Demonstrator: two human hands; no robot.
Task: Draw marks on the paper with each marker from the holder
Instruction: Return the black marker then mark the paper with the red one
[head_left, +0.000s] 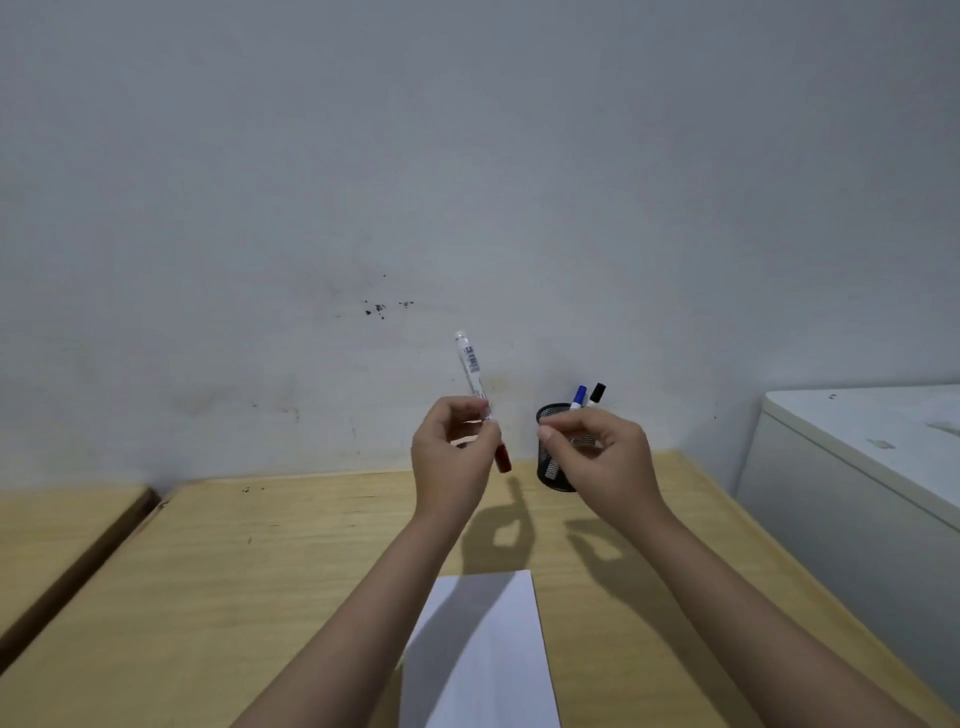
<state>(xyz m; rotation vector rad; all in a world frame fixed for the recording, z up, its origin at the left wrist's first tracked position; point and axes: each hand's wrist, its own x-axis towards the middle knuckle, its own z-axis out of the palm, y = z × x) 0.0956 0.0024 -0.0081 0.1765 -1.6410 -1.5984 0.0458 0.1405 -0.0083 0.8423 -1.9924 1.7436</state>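
The person holds both hands up over the wooden bench (270, 582), in front of the black mesh holder (551, 467) that stands near the back edge of the bench by the wall (467, 156). The left hand (452, 462) is just left of the holder, its fingers (491, 431) closed round a marker (474, 374) with a clear white barrel and a red cap. The marker is tilted, the barrel end rising up and away from the holder, the red cap pointing down below the hand, clear of the bench.

The right hand (602, 457) is directly in front of the holder and hides part of its mesh. Its thumb and forefinger are pinched together, tips pointing toward the red marker but apart from it; I cannot tell whether anything small sits between them.

Two more markers stand in the holder, leaning away from the left hand: one with a blue cap (578, 397) and, just beyond it, one with a black cap (597, 393).

A white sheet of paper (483, 654) lies flat on the bench, well in front of the holder, between the two forearms. I see no marks on the part that shows. To the right of the holder, past the bench edge, is a white cabinet (852, 467).
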